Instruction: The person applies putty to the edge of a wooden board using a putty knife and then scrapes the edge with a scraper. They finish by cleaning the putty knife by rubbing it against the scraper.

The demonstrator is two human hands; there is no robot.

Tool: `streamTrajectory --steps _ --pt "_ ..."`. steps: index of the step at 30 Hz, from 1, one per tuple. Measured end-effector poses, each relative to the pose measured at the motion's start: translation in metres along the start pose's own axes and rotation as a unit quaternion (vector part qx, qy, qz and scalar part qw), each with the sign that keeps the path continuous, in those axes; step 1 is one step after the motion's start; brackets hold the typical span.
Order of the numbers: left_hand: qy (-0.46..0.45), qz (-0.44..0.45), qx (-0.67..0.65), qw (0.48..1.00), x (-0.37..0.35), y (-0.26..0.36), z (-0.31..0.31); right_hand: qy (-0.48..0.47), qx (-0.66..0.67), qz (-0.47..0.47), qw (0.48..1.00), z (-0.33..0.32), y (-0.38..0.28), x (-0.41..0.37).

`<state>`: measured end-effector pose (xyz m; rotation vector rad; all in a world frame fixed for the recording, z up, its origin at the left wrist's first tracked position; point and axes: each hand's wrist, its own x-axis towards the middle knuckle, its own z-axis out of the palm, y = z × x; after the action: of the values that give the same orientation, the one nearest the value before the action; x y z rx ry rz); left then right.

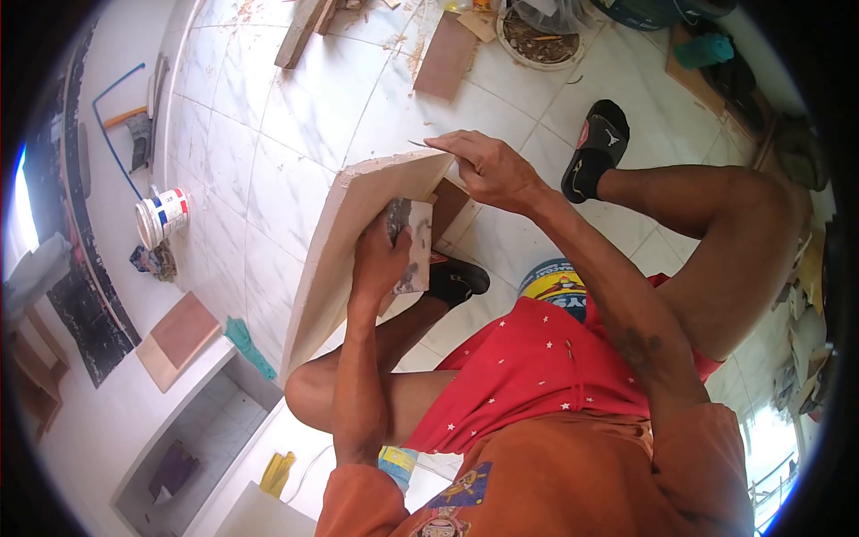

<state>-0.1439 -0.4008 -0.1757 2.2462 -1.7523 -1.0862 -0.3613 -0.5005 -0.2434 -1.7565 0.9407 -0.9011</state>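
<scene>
A large pale tile (344, 251) stands on edge, leaning against my left knee. My left hand (380, 255) grips a small grey, dirty block (413, 246) pressed against the tile's back face. My right hand (488, 166) pinches the tile's top corner and holds a thin pointed tool (422, 143) whose tip pokes out past the fingers. I sit low in red shorts, feet in black sandals (595, 148).
White tiled floor all around. A white bucket (163, 215) stands at left, a brown tile (446, 58) and a wooden plank (300, 31) lie at the top, a round basin (537, 40) with debris beyond. A yellow-black tin (555, 286) sits under my leg.
</scene>
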Motion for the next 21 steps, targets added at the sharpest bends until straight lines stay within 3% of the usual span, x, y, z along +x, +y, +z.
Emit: streamTrajectory --steps 10,16,19,21 --pt "-0.001 0.021 -0.021 1.0 -0.001 -0.005 0.001 0.11 -0.105 -0.02 0.988 0.061 -0.022 -0.021" --pt "0.015 0.041 0.002 0.999 0.002 -0.007 0.004 -0.048 -0.082 -0.026 0.995 0.023 -0.013 -0.042" --pt "-0.005 0.021 -0.009 1.0 0.001 -0.009 0.002 0.016 -0.038 0.082 0.996 0.022 -0.003 -0.02" --pt "-0.012 0.026 -0.003 1.0 0.002 -0.016 0.005 -0.053 -0.054 0.149 0.986 0.009 -0.004 0.001"
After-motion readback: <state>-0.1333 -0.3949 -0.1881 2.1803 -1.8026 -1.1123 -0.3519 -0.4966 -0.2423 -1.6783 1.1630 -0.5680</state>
